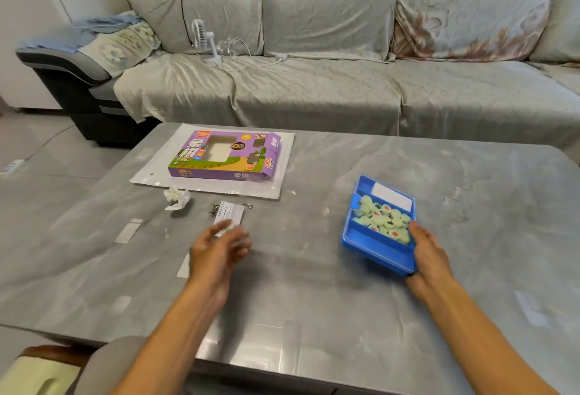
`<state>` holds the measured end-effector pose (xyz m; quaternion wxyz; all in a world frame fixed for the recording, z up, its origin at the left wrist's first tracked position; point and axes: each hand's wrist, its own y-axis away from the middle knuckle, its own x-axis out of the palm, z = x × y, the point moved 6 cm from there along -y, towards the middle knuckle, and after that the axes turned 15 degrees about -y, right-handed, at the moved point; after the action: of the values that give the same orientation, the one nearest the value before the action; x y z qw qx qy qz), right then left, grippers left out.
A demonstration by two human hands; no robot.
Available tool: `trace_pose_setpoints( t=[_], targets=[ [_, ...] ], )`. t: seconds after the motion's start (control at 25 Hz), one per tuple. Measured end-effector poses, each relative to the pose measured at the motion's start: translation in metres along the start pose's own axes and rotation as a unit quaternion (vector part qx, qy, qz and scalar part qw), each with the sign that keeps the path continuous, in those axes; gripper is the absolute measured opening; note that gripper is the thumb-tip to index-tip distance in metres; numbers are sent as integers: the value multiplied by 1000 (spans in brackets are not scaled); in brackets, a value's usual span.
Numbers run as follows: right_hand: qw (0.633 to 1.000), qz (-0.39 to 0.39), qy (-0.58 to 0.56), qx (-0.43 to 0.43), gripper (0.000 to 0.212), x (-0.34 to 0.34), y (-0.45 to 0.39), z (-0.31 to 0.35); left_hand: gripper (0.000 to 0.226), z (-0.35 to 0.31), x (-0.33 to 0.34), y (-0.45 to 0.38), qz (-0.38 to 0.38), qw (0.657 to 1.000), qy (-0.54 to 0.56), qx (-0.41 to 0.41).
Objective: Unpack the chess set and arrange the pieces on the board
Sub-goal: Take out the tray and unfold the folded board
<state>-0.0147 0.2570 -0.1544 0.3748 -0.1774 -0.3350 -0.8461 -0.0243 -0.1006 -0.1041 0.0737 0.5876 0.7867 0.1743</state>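
A long grey-covered sofa (pixel 329 58) runs behind a grey marble-look table (pixel 314 300). On the table's far left part a clear plastic sleeve (pixel 282 159) lies flat with the purple xiangqi box (pixel 224 156) resting on it, one end flap open. To the right, well apart from the box, a blue plastic tray (pixel 375 245) is tilted up off the table, and pale green round chess pieces (pixel 383 220) with red and dark characters lie heaped in its middle compartment beside a white folded sheet (pixel 392 198). The right hand (pixel 430 253) grips the tray's near right corner, thumb over the rim. The left hand (pixel 219 247) hovers above the table, blurred, fingers loosely spread and holding nothing. Near it lie a printed slip (pixel 230 217), a crumpled tissue (pixel 177 198) and small metal screws (pixel 214 208).
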Motion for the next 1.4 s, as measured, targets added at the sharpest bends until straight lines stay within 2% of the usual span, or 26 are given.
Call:
trace_pose_setpoints(
  t=[0.08, 0.16, 0.28, 0.36, 0.6, 0.68, 0.72, 0.8, 0.84, 0.92, 1.0, 1.08, 1.16, 1.24, 1.4],
  targets=[
    [999, 11, 44, -28, 13, 4, 2, 0, 30, -40, -23, -30, -42, 998, 14, 43],
    [991, 31, 116, -59, 16, 12, 7, 2, 23, -77, -42, -66, -73, 995, -10, 65],
    [963, 77, 244, -90, 17, 23, 12, 0, 8, -113, -47, -126, -102, 991, -56, 60],
    [946, 97, 292, -99, 13, 26, 14, -5, 11, -127, -47, -166, -115, 987, -98, 54],
    [936, 71, 333, -89, 6, 29, 10, -6, 16, -133, -53, -259, -161, 968, -193, 23],
    [938, 67, 329, -88, 7, 30, 9, -8, 10, -128, -55, -271, -181, 958, -221, 16],
    [938, 62, 327, -94, 9, 29, 8, -7, 14, -123, -59, -272, -208, 942, -263, 12],
    [938, 53, 326, -103, 12, 28, 6, -7, 33, -122, -67, -264, -275, 868, -412, 41],
    [939, 45, 326, -103, 13, 27, 6, -8, 36, -122, -63, -252, -284, 837, -462, 79],
    [937, 23, 331, -109, 20, 23, 7, -7, 31, -116, -34, -210, -221, 819, -496, 186],
    [938, 5, 324, -120, 30, 20, 10, -7, 18, -91, 9, -145, -94, 821, -497, 264],
    [945, -23, 297, -132, 33, 15, 17, -8, 11, -43, 54, -74, 62, 811, -512, 275],
    [954, -69, 263, -126, 33, 1, 29, -14, 19, 12, 91, -14, 170, 782, -543, 253],
    [956, -91, 256, -111, 33, -19, 51, -23, 34, 54, 111, 25, 190, 759, -573, 244],
    [969, -32, 238, -62, 26, -48, 88, -38, 40, 61, 119, 35, 157, 780, -551, 252]
  ],
)
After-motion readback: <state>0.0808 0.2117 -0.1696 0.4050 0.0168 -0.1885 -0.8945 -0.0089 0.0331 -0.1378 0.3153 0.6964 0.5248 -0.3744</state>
